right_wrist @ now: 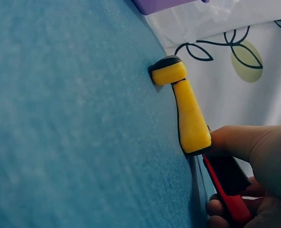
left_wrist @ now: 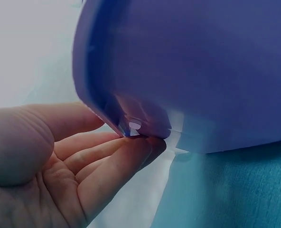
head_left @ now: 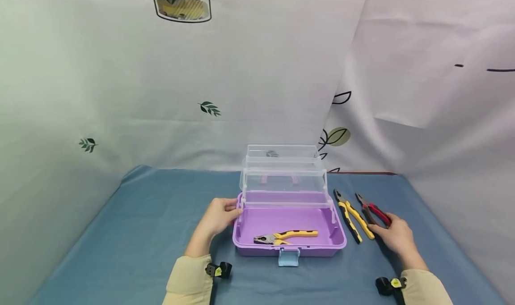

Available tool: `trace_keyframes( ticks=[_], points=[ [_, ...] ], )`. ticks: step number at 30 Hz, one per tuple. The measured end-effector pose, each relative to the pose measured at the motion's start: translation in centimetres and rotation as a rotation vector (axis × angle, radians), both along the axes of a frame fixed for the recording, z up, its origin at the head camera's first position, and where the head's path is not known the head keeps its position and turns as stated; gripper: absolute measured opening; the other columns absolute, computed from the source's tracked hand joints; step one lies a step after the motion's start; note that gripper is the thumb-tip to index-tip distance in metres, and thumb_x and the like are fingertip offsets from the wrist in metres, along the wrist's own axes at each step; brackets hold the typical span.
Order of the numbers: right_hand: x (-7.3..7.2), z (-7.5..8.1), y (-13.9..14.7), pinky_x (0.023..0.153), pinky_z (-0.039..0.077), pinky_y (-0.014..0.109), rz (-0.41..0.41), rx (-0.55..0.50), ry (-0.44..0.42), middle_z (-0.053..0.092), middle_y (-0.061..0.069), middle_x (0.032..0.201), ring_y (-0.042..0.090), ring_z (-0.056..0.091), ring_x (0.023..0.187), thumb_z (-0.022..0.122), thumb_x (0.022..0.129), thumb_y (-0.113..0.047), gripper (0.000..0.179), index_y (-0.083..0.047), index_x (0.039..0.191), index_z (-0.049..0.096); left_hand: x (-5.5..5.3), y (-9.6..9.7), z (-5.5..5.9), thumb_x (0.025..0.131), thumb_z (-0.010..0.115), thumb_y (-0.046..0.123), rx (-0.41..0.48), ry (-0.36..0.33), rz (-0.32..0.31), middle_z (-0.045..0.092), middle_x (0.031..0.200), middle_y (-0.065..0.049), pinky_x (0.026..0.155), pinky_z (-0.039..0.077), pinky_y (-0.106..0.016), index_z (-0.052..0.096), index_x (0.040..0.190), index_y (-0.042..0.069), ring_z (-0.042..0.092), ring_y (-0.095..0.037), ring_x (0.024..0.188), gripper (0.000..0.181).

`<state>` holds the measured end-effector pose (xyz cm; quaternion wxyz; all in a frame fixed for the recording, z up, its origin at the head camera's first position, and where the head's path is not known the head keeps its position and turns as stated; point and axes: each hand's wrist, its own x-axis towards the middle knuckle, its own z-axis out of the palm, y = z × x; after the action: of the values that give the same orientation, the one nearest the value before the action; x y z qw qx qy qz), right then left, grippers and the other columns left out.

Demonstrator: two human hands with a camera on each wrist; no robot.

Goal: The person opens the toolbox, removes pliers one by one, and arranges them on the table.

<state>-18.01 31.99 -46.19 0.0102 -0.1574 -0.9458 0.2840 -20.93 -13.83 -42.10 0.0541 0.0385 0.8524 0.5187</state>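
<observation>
A purple toolbox [head_left: 261,253] stands with its clear lid and trays [head_left: 285,182] raised at the back. Inside it lies a pair of yellow-and-black pliers [head_left: 299,234]. My left hand [head_left: 217,216] holds the box's left rim, thumb inside and fingers outside; the left wrist view shows this grip on the purple wall [left_wrist: 188,71]. To the right of the box, my right hand [head_left: 396,237] grips the handles of red-and-black pliers [head_left: 379,213], partly covering them. Next to these, larger yellow-and-black pliers [head_left: 349,212] lie on the cloth, one handle end [right_wrist: 193,118] close to the right thumb.
A blue cloth [head_left: 161,233] covers the table. Pale printed fabric [head_left: 141,72] hangs behind and at both sides. A light-blue latch [head_left: 288,258] hangs down at the box's front. Each wrist wears a small black camera [head_left: 384,286].
</observation>
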Motion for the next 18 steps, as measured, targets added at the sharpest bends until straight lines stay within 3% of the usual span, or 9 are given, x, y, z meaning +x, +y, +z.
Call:
trace_keyframes(
  ticks=[9,18],
  points=[
    [-0.5,0.4,0.4,0.074,0.045,0.050,0.062,0.099,-0.001,0.049,0.039,0.110,0.042,0.045,0.094,0.067,0.082,-0.042,0.082,0.022,0.127,0.040,0.1,0.4,0.1,0.089,0.063,0.008,0.005,0.012,-0.013,0.068,0.110,-0.023,0.075,0.059,-0.037,0.053,0.128,-0.009,0.068,-0.030,0.097,0.044],
    [-1.4,1.0,0.1,0.065,0.048,0.039,0.051,0.068,-0.075,0.051,0.037,0.110,0.035,0.049,0.085,0.065,0.084,-0.043,0.082,0.021,0.128,0.041,0.1,0.2,0.1,0.089,0.063,0.008,0.013,0.007,-0.013,0.067,0.110,-0.023,0.075,0.059,-0.037,0.053,0.128,-0.009,0.068,-0.030,0.097,0.044]
  ],
)
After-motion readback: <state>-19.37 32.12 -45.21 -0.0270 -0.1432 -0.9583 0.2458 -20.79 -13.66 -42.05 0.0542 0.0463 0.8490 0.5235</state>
